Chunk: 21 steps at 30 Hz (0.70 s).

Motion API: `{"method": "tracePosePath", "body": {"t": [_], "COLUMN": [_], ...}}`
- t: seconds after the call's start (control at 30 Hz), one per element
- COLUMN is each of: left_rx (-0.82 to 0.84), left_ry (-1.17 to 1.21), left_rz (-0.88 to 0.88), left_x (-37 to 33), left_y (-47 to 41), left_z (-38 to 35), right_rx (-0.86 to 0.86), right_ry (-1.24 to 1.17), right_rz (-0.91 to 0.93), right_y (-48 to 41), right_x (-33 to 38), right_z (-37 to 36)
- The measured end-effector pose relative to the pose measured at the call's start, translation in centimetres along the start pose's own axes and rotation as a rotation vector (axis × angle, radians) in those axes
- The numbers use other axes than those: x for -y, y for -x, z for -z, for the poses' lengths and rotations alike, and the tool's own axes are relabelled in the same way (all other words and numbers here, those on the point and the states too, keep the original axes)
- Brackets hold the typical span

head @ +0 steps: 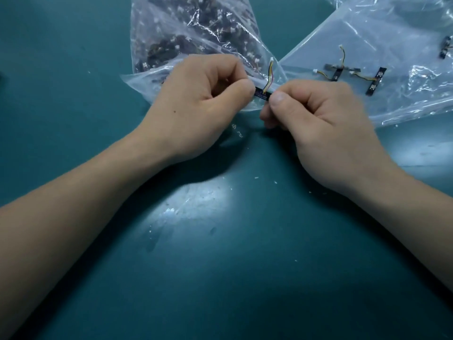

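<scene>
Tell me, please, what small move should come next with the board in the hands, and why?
Probably the right hand should carry the small board, which it pinches with the left hand, over to the right bag: similar wired boards lie there.

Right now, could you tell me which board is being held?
The board pinched between the left hand and right hand; the other boards lie on or in the right bag.

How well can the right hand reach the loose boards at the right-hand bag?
Probably not at once: the right hand pinches one end of the wired board, the left hand the other. Once freed, nothing stands between it and the loose boards, though they may lie inside the bag.
</scene>
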<state>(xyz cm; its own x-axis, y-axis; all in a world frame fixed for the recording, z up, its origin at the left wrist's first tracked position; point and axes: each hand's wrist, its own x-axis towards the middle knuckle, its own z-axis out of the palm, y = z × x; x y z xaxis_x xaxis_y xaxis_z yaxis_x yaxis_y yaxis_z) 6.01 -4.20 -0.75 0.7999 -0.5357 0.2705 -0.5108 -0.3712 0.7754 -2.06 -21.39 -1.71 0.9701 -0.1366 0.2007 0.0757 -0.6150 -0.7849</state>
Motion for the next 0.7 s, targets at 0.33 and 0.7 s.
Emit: {"method": "tracePosePath", "body": {"t": [0.33, 0.7], "left_rx": [0.058, 0.115], "left_ry": [-0.173, -0.240], "left_rz": [-0.033, -0.041], "left_x": [0.0, -0.6], "left_y": [0.8, 1.1], "left_z": [-0.5, -0.5], "right_rx": [0.148, 0.177], "right_ry": [0.161, 0.135], "right_rz": [0.099, 0.135], "right_y": [-0.5, -0.4], "right_x": [-1.4, -1.5], "right_z": [2.3, 2.3]}}
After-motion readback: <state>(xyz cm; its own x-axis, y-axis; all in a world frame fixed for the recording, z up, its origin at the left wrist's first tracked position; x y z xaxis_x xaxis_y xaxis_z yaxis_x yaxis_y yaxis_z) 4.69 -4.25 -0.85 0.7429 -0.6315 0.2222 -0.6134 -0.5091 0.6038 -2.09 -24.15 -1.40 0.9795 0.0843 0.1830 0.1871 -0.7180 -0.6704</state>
